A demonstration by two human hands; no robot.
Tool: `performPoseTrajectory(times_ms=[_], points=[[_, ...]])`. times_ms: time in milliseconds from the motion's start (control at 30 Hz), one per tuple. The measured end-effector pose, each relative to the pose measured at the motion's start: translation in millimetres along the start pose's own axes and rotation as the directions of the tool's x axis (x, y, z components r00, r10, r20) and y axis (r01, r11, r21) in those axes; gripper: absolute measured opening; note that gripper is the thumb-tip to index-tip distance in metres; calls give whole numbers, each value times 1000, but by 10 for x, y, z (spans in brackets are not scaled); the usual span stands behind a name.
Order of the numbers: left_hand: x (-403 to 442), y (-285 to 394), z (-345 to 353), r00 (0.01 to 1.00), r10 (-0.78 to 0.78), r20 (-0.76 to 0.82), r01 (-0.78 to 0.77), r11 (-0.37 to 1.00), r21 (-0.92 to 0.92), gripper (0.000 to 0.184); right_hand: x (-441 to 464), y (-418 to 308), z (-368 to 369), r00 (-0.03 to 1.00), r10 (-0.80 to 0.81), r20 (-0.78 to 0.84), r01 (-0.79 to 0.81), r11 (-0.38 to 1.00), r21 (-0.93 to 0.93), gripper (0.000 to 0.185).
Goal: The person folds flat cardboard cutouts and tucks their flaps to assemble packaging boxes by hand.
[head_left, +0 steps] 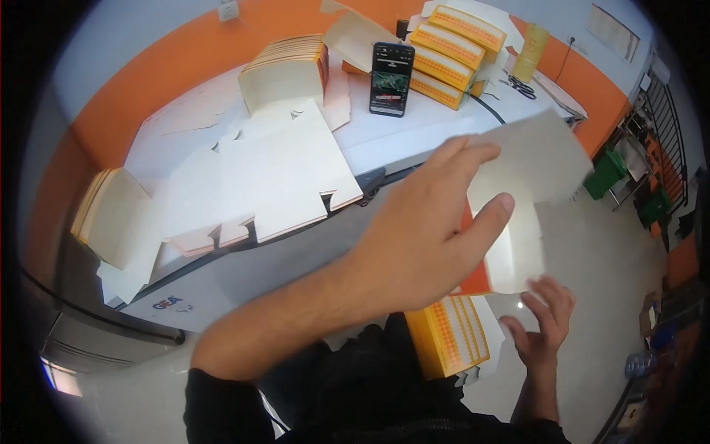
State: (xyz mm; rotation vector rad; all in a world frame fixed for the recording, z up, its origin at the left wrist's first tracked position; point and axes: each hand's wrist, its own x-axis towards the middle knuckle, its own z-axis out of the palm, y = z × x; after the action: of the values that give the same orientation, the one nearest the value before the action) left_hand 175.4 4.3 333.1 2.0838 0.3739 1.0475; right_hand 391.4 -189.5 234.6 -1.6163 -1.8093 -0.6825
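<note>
My left hand (451,222) reaches across the middle of the view, its fingers curled over the near side of a carton box (514,251). The thumb lies over the box's pale inside, and the palm hides part of its wall. The box has a red-orange side and a raised grey-white flap (536,159), slightly blurred. My right hand (546,314) is at the box's lower right corner, fingers bent and apart from the thumb, with nothing seen between them. Below the box, several yellow-and-white cartons (451,337) are stacked close together near my lap.
On the white table (355,148) are flat cardboard sheets (274,177), a pile of folded cartons (285,78), and more cartons at the left (111,214). A phone (390,80) stands upright. Behind it are stacked yellow boxes (447,59), scissors (520,86) and a yellow roll (529,53).
</note>
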Motion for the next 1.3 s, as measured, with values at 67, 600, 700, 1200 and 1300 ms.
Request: performPoseTrajectory(times_ms=[67,600,700,1200,1300], points=[[-4,-135,142,992,-92,83,101,989,-107,43,-188,118,-11,993,85,86,-82,996,-27,49],[-1473,-993,1276,873,-438,212,312,838,448,71,-998,538,423,385,597,704,-909,116,399,17],[-1510,-1023,1286,776,-563,286,520,826,215,79,-963,431,558,352,508,786,-906,-25,422,17],[-1458,-1478,1475,877,-474,76,470,880,69,49,-587,188,645,137,320,937,-779,-550,302,49],[-1262,-1532,1491,894,-448,29,447,894,35,47,-518,141,642,148,384,912,-730,-580,362,58]])
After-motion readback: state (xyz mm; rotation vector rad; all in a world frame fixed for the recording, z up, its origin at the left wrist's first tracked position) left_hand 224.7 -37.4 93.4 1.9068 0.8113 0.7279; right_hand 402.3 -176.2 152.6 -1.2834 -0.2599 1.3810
